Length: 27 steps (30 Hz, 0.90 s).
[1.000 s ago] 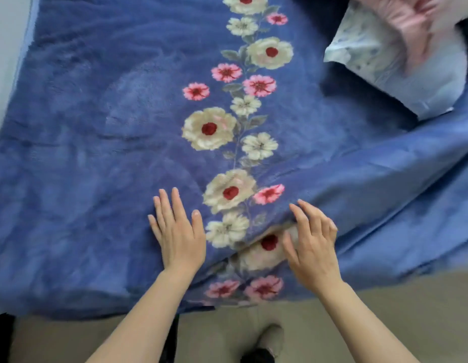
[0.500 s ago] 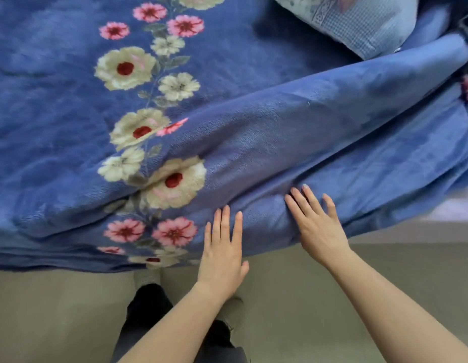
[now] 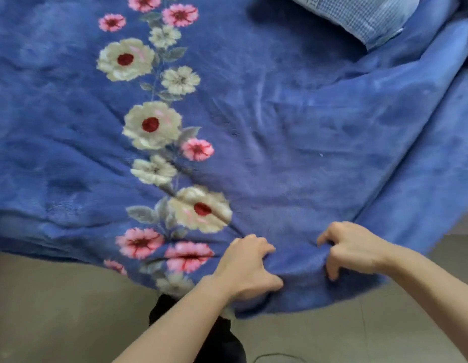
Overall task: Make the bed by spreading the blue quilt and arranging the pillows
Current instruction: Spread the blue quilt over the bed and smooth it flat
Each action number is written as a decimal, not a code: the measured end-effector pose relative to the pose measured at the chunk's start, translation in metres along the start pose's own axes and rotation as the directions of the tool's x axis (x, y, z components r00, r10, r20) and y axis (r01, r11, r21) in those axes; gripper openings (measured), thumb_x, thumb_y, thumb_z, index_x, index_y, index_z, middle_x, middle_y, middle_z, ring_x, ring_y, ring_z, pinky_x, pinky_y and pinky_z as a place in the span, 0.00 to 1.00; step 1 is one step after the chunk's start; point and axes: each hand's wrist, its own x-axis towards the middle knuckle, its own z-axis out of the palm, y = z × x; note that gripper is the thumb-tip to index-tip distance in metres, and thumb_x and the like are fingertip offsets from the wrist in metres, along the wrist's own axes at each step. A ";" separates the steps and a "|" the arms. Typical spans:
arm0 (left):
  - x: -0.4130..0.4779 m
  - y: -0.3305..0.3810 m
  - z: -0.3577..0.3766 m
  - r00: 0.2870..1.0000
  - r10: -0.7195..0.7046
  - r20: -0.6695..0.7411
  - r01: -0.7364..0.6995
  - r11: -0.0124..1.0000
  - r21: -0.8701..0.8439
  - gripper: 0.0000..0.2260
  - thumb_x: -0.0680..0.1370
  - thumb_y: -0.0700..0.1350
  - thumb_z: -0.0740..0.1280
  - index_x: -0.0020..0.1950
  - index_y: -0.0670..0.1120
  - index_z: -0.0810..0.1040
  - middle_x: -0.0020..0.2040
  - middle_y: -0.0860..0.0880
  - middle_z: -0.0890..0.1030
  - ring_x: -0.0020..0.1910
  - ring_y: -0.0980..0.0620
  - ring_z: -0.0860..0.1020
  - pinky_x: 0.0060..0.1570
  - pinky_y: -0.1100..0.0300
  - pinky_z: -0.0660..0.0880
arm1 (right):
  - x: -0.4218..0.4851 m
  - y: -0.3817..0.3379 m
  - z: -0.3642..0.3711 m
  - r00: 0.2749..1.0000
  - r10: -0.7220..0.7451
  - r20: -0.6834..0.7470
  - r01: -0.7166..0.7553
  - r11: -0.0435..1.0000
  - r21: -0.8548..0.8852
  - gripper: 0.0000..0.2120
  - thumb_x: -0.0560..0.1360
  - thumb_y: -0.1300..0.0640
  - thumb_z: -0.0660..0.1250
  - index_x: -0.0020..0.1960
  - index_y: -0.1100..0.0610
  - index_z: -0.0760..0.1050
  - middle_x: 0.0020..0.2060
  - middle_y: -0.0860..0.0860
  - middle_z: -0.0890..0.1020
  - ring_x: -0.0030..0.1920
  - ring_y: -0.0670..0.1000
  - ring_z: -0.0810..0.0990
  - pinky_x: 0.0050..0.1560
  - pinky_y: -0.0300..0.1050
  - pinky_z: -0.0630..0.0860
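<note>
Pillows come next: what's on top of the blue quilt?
A checked pillow rests on the blue quilt, far right; left hand and right hand grip its near edge. Anything underneath is hidden.

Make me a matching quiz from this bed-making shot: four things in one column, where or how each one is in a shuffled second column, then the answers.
Column one:
1. pillow
2. flower band
3. left hand
4. floor

Column two:
A. beige, along the bottom of the view
B. gripping the near edge of the quilt
C. top right corner of the view
D. running up the quilt in a strip

Pairs: 1-C, 2-D, 3-B, 4-A
</note>
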 end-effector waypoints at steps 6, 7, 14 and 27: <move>0.026 -0.057 0.024 0.939 -0.320 0.125 0.317 0.947 0.050 0.20 0.73 0.45 0.64 0.65 0.52 0.76 0.66 0.50 0.77 0.66 0.46 0.73 0.64 0.53 0.71 | 0.051 -0.001 0.063 0.971 0.056 -0.233 -0.039 0.996 0.074 0.12 0.71 0.50 0.66 0.54 0.48 0.78 0.53 0.47 0.82 0.57 0.53 0.77 0.57 0.48 0.72; 0.028 -0.064 0.020 0.922 -0.372 0.110 0.379 0.924 -0.053 0.21 0.72 0.45 0.63 0.65 0.52 0.77 0.65 0.50 0.79 0.65 0.47 0.75 0.64 0.54 0.71 | 0.056 -0.002 0.064 0.955 0.113 -0.273 -0.063 0.980 0.187 0.11 0.71 0.50 0.65 0.52 0.50 0.80 0.50 0.48 0.84 0.55 0.54 0.79 0.55 0.49 0.74; 0.005 -0.134 0.016 0.316 -0.931 0.181 0.498 0.000 -0.867 0.25 0.64 0.52 0.64 0.54 0.36 0.79 0.54 0.38 0.82 0.50 0.35 0.80 0.50 0.45 0.78 | 0.062 -0.034 0.042 0.873 0.198 -0.445 0.005 0.910 0.414 0.14 0.74 0.53 0.63 0.32 0.59 0.73 0.30 0.56 0.80 0.38 0.60 0.76 0.41 0.52 0.74; -0.101 -0.269 -0.137 -0.132 -0.991 0.033 0.140 -0.051 -0.989 0.22 0.80 0.49 0.54 0.72 0.42 0.66 0.69 0.44 0.70 0.60 0.39 0.72 0.62 0.49 0.72 | 0.099 -0.222 0.041 0.821 -0.252 -0.513 0.343 0.935 0.090 0.07 0.76 0.55 0.62 0.49 0.58 0.71 0.48 0.54 0.76 0.50 0.59 0.75 0.45 0.51 0.69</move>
